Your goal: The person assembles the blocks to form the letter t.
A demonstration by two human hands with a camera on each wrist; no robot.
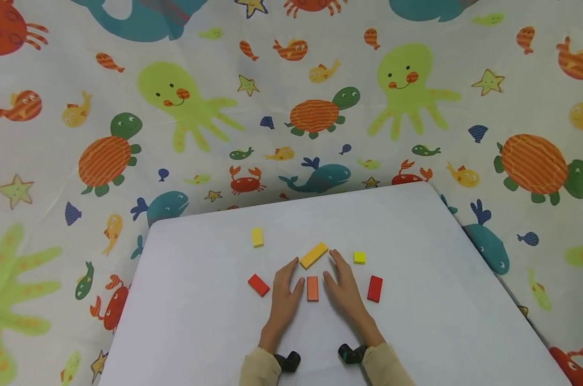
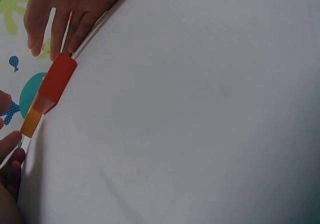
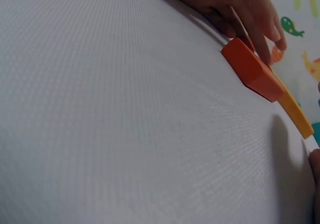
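Note:
Both hands lie low over the white table in the head view, palms turned towards each other. Between them an orange-red block (image 1: pixel 313 289) lies lengthwise, apart from either thumb. The left hand (image 1: pixel 285 292) has its fingers loosely extended, index tip right at the lower end of a yellow-orange block (image 1: pixel 313 255). Similarly relaxed, the right hand (image 1: pixel 343 287) reaches to just beside that block's upper end. In the left wrist view, the orange-red block (image 2: pixel 57 81) overlaps the yellow-orange one (image 2: pixel 31 121). The right wrist view shows the left hand (image 3: pixel 240 9) beyond the orange-red block (image 3: pixel 252 70).
A red block (image 1: pixel 259 285) lies left of the left hand, another red block (image 1: pixel 375 289) right of the right hand. Farther back are a yellow block (image 1: pixel 258 237) and a small yellow block (image 1: pixel 359 258). A sea-animal print cloth (image 1: pixel 272 80) hangs behind the white table (image 1: pixel 190 321).

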